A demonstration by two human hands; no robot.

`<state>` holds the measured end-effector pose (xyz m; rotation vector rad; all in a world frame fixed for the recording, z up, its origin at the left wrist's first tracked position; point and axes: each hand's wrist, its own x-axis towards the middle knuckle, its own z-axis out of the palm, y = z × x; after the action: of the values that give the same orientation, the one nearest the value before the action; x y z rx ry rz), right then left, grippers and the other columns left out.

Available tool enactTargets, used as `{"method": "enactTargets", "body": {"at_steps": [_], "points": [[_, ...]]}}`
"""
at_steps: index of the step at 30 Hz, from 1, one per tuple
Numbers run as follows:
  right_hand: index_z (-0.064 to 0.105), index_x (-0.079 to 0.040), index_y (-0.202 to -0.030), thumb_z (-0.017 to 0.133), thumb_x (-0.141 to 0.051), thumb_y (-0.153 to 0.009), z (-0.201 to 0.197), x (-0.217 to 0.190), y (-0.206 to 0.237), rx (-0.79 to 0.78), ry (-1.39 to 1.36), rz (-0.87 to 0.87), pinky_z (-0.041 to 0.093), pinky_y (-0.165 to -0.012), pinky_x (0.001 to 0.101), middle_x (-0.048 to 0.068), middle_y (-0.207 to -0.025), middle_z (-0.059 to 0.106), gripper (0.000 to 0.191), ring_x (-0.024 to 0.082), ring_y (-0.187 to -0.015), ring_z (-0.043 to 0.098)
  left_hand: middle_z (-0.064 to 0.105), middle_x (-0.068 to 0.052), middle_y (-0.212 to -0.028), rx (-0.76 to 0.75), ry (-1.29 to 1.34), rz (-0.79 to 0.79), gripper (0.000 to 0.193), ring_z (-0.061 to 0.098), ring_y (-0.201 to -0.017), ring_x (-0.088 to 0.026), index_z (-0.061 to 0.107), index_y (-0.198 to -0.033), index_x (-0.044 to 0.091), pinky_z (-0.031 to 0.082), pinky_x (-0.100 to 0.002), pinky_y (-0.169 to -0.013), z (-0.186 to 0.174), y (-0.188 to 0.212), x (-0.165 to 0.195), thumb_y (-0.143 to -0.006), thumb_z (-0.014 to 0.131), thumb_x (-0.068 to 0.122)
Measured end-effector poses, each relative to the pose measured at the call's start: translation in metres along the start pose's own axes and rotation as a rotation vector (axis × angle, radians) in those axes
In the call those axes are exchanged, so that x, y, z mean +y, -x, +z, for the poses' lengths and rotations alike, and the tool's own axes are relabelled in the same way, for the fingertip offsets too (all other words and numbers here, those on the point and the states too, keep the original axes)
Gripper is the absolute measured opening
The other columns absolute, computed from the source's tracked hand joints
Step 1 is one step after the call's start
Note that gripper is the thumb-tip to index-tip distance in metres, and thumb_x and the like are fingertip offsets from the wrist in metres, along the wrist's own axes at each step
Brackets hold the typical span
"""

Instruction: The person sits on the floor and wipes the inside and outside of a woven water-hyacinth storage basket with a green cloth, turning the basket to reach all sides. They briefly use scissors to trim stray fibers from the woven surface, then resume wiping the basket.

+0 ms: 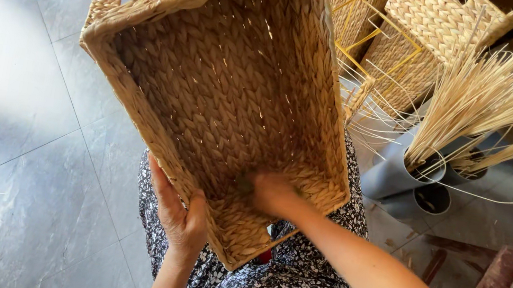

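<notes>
Woven seagrass basket (224, 89) rested tilted on the lap, gripped at its near rim by the left hand (182, 217); right hand (270, 192) reached inside, closed on something small, unidentifiable. Could have slipped floorward, judging by that 1-handed rim hold.

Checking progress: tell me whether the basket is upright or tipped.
Tipped: the basket leans on the lap, its opening facing the camera, empty inside except the right hand.
</notes>
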<state>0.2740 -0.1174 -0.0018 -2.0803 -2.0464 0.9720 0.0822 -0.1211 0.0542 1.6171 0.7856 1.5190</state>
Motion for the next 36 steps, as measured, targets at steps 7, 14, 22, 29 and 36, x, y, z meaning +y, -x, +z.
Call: {"method": "enactTargets", "body": {"at_steps": [7, 14, 22, 29, 36], "points": [[0.062, -0.022, -0.132, 0.071, -0.026, -0.079, 0.022, -0.046, 0.001, -0.022, -0.005, -0.114, 0.052, -0.094, 0.0504, 0.017, -0.128, 0.063, 0.054, 0.038, -0.116, 0.061, 0.025, -0.017, -0.172, 0.02, -0.032, 0.009, 0.096, 0.03, -0.158, -0.027, 0.006, -0.167, 0.005, 0.025, -0.036, -0.127, -0.001, 0.002, -0.001, -0.082, 0.041, -0.022], [0.074, -0.002, -0.109, 0.07, -0.016, -0.081, -0.029, 0.059, -0.016, 0.049, 0.277, 0.153, 0.056, -0.094, 0.0479, 0.022, -0.123, 0.068, 0.031, 0.039, -0.115, 0.065, 0.023, -0.018, -0.171, 0.018, 0.038, -0.013, 0.096, 0.027, -0.157, -0.027, 0.004, -0.167, 0.004, 0.022, -0.038, -0.127, -0.002, 0.008, 0.001, -0.083, 0.042, -0.022], [0.073, -0.001, -0.11, 0.064, -0.018, -0.087, -0.022, 0.036, -0.009, -0.037, 0.196, 0.277, 0.057, -0.094, 0.0491, 0.024, -0.121, 0.07, 0.03, 0.039, -0.111, 0.068, 0.013, -0.019, -0.174, -0.011, 0.133, 0.004, 0.097, 0.021, -0.16, -0.03, -0.001, -0.166, 0.006, 0.022, -0.043, -0.129, -0.008, 0.007, -0.005, -0.083, 0.037, -0.024], [0.074, -0.009, -0.112, 0.069, -0.028, -0.081, 0.013, -0.043, 0.012, -0.088, -0.052, -0.148, 0.055, -0.091, 0.0491, 0.024, -0.112, 0.071, 0.037, 0.039, -0.103, 0.069, 0.024, -0.018, -0.171, 0.024, 0.059, 0.004, 0.095, 0.027, -0.157, -0.028, 0.007, -0.166, 0.003, 0.024, -0.036, -0.126, -0.001, 0.005, -0.008, -0.079, 0.04, -0.02], [0.077, -0.006, -0.106, 0.068, -0.026, -0.08, 0.002, 0.015, -0.005, -0.041, 0.212, 0.012, 0.056, -0.091, 0.0504, 0.023, -0.109, 0.073, 0.034, 0.039, -0.103, 0.07, 0.03, -0.018, -0.167, 0.048, -0.19, 0.095, 0.091, 0.028, -0.157, -0.029, 0.02, -0.162, -0.001, 0.022, -0.038, -0.128, 0.005, 0.001, -0.006, -0.078, 0.049, -0.018]]}}
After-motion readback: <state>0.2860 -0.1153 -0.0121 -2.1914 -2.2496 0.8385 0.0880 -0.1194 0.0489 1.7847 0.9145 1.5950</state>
